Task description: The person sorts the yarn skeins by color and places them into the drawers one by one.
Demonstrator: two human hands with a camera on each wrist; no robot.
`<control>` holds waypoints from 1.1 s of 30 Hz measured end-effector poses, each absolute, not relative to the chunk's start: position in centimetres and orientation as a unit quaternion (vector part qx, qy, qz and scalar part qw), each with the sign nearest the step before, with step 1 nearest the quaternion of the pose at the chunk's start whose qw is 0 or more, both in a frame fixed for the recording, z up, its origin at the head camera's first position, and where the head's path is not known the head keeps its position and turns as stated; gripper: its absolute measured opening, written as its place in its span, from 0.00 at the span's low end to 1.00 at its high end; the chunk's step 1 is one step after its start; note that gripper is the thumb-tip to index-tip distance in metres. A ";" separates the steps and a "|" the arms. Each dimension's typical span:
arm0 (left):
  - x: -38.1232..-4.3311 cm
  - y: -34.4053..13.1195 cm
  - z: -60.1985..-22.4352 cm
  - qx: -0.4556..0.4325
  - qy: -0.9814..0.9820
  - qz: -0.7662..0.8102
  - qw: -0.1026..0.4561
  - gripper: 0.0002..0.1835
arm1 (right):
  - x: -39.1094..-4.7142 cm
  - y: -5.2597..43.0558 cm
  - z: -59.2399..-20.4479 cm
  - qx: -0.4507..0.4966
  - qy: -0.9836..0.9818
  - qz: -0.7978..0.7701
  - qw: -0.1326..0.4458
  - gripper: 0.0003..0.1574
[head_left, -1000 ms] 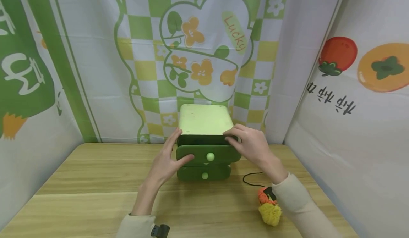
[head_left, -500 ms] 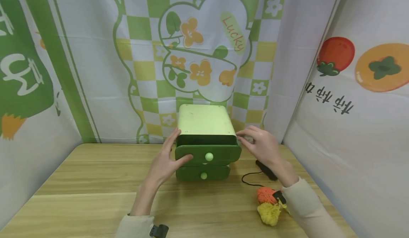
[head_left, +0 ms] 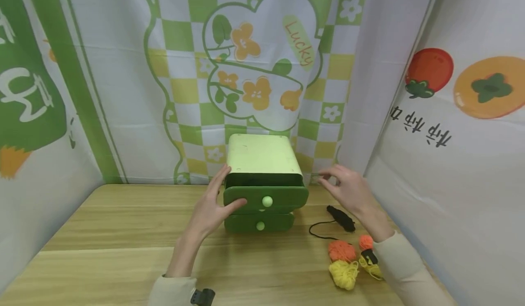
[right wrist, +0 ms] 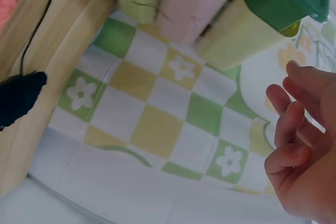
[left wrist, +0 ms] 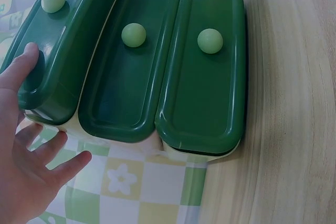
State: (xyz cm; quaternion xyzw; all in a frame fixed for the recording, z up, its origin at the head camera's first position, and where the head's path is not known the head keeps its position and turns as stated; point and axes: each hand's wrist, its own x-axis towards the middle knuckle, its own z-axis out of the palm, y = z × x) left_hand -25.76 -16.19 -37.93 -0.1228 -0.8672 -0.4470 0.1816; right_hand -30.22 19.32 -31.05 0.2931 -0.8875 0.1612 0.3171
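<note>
A small cabinet with a pale green top [head_left: 262,153] and dark green drawers stands against the back cloth. Its top drawer [head_left: 248,197] is pulled partly out; the middle [left wrist: 128,72] and bottom drawers [left wrist: 202,82] look pushed in. My left hand [head_left: 206,215] rests on the cabinet's left side, thumb against the top drawer's front and fingers spread along the side. To the right of the cabinet, my right hand [head_left: 348,189] is in the air, apart from it. Its fingers bend loosely and hold nothing. The drawer's inside is dark, its contents hidden.
At the right of the wooden table [head_left: 135,233] lie a bundle of black yarn [head_left: 341,218] with a loose strand, an orange yarn ball [head_left: 342,250] and a yellow yarn ball [head_left: 343,275]. Small orange and yellow bundles [head_left: 370,267] lie near the right sleeve. Printed cloth surrounds the table.
My right hand has left the top drawer's right corner and moved right, away from the cabinet, uncovering the black yarn and small bundles. The left hand stays on the cabinet.
</note>
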 end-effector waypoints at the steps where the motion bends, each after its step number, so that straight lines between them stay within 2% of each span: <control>1: -25.7 -16.2 -37.9 -0.122 -0.867 -0.447 0.182 0.52 | -30.3 19.5 -31.2 0.289 -0.892 0.161 0.309 0.11; 20: -25.8 -16.1 -38.0 -0.124 -0.867 -0.446 0.186 0.52 | -33.0 23.7 -34.7 0.196 -0.966 0.111 0.127 0.23; 25: -25.7 -16.1 -38.1 -0.123 -0.866 -0.447 0.187 0.52 | -33.6 24.4 -35.8 0.194 -0.969 0.096 0.117 0.23; 33: -25.6 -16.1 -38.0 -0.119 -0.867 -0.446 0.187 0.52 | -34.4 25.3 -36.8 0.203 -0.966 0.090 0.135 0.21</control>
